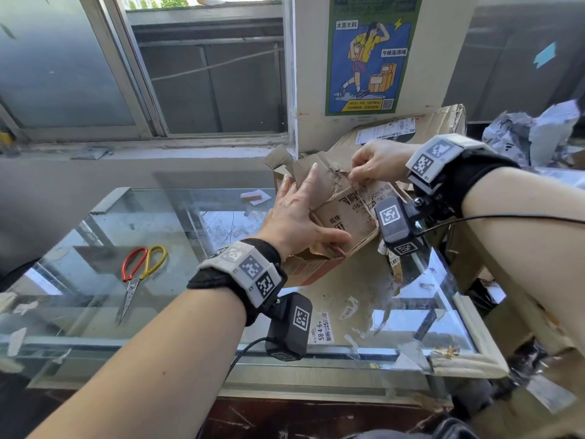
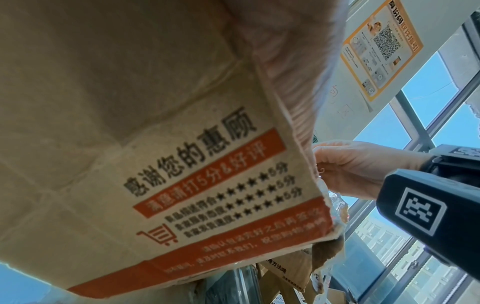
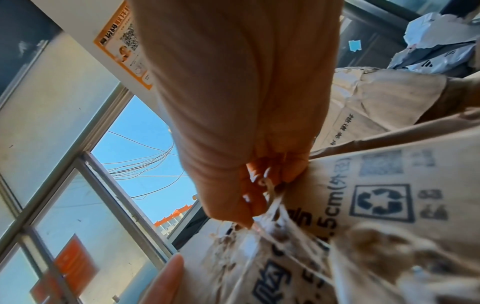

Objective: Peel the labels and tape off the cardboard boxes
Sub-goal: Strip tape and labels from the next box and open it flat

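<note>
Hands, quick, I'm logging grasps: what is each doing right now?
Left hand: grips the small cardboard box.
Right hand: pinches a tape strip on that box.

You are at a parcel pickup shop: a glass display bench [image 1: 133,217] by a window [image 1: 69,74], a delivery poster [image 1: 370,55] on the far pillar, worn cardboard boxes [image 1: 408,125] and grey mailer bags [image 1: 535,134] heaped far right.

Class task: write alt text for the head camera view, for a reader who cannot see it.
A person's left hand holds a small torn cardboard box above a glass table while the right hand pinches a strip of clear tape at the box's top. Red-and-yellow scissors lie to the left, and a larger labelled box sits behind.
</note>
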A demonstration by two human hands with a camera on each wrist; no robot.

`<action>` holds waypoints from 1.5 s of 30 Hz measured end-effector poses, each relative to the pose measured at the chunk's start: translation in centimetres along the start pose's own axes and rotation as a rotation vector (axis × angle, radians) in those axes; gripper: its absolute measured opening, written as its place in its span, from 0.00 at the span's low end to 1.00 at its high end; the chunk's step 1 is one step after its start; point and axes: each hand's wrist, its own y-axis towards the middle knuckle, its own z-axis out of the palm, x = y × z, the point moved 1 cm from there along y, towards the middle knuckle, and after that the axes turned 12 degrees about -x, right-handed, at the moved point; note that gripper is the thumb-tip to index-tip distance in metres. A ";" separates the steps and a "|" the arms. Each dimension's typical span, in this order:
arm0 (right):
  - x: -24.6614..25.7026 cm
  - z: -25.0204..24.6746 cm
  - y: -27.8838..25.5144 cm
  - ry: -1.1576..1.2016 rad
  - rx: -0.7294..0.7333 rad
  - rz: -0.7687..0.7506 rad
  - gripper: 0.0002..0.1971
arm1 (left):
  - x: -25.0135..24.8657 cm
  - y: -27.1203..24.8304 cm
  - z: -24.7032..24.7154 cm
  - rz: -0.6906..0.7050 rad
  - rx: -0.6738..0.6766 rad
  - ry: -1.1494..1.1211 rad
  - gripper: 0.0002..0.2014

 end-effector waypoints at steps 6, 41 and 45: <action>-1.2 0.3 0.1 0.235 -0.009 0.028 0.08 | 0.2 0.4 0.1 -0.007 0.026 -0.002 0.67; -1.6 1.6 0.1 0.689 -0.096 0.136 0.07 | 1.1 1.2 -0.6 -0.111 0.007 0.062 0.66; -1.3 2.2 0.3 0.790 -0.149 0.132 0.07 | 0.9 1.4 -1.1 -0.152 0.013 0.082 0.65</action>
